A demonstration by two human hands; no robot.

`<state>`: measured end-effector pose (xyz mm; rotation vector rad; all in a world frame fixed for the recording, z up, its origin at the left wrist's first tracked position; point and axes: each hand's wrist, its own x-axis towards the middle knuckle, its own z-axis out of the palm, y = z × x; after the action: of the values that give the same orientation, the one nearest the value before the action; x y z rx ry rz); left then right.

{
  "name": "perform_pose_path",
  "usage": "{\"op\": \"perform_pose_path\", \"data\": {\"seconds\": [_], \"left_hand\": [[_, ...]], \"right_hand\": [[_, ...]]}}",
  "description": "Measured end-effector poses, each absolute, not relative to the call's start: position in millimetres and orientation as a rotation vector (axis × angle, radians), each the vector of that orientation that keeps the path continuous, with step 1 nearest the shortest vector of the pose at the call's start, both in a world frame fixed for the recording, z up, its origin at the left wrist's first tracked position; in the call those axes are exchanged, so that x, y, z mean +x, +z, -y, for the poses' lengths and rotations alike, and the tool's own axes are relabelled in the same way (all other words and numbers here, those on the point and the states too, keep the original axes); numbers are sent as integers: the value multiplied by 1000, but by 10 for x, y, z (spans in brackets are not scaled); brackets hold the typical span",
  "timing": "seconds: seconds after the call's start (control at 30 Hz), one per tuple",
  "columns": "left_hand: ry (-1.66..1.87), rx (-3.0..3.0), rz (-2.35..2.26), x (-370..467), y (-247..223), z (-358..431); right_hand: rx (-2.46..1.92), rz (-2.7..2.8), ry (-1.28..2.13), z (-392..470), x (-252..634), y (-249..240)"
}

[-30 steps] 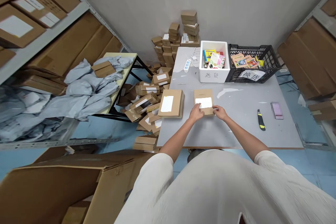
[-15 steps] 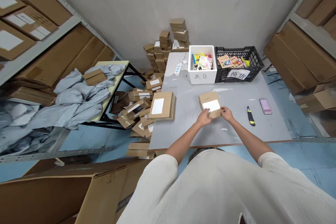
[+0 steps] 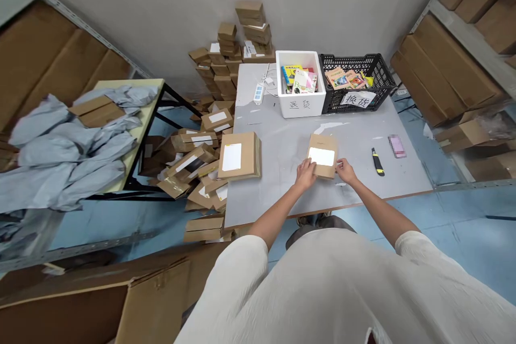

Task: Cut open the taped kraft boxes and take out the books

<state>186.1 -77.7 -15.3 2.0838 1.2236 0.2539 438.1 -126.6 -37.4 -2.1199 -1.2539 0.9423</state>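
Observation:
A small cardboard box (image 3: 327,143) with a white label lies on the grey table (image 3: 278,193) in front of me. My left hand (image 3: 306,174) is closed on its lower left edge, fingertips beside the label. Pinched at the box's right edge are the fingers of my right hand (image 3: 345,171). A larger cardboard box (image 3: 246,155), also labelled, rests to the left on the table. Off to the right of my hands lie a black and yellow utility knife (image 3: 378,162) and a pink, blurred-out flat object (image 3: 397,146).
At the table's back stand a white bin (image 3: 302,105) and a black crate (image 3: 357,101), both holding books. A power strip (image 3: 259,93) lies beside them. Cardboard boxes (image 3: 197,140) pile up left of the table. Grey parcels (image 3: 52,148) cover a side table.
My view has shifted, so the table's contents sit further left and higher. The small box has turned slightly and now lies straighter, with both hands still at its sides.

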Motion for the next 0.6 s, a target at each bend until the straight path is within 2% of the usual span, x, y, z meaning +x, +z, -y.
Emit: {"op": "perform_pose_path", "data": {"seconds": [0.1,0.3,0.5,0.6], "left_hand": [[227,2137,-1229,1778,-135,730],[135,2113,-1434,1722,-104,591],[156,1783,-1817,1726,-174,473],[286,1590,-1843,1791,-256,447]], "right_hand": [[-2138,1286,944,1269,4371,-368],[-2187,1529,684,843,4538,-216],[-2234,1751,801,360,4802,-80],[-2218,1762,820,271,4947,-73]]}}
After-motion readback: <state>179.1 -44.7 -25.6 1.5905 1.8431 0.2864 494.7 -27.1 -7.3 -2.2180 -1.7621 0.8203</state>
